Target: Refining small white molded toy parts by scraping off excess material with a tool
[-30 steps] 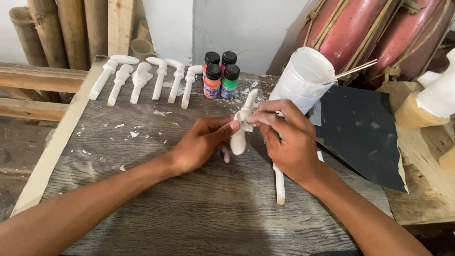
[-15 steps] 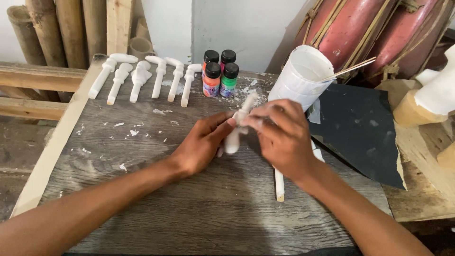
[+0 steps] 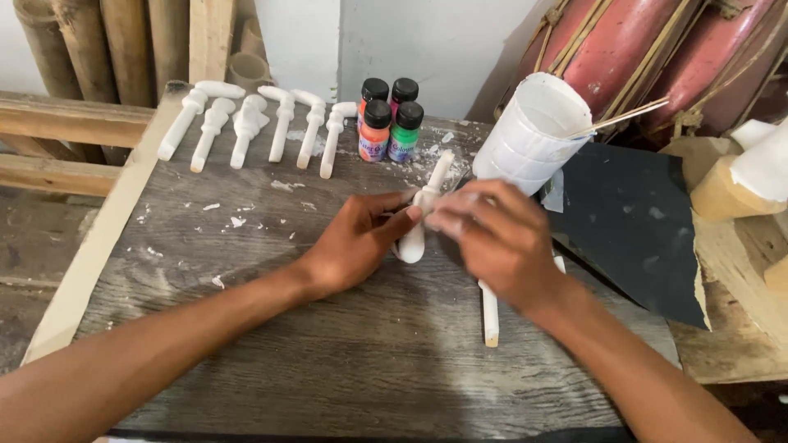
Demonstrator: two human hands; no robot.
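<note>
A weathered grey wooden counter (image 3: pixel 271 361) is seen across the lower frame. A white stick (image 3: pixel 489 316) is laid on it at lower centre, partly hidden under the right wrist. At mid-frame a white peg-shaped carving (image 3: pixel 420 220) is held tilted, its rounded end on the counter. The left hand (image 3: pixel 361 238) is closed on its middle from the left, fingertips touching it. The right hand (image 3: pixel 497 238) is blurred; its grip is closed over the same piece from the right. Beyond, right of centre, a white cylindrical cup (image 3: pixel 529 135) holding thin sticks is noted, beside a black sheet (image 3: pixel 636 226). Four small paint bottles (image 3: pixel 390 119) are grouped at upper centre. Six white carvings (image 3: pixel 254 127) are ranged in a row at upper left.
</note>
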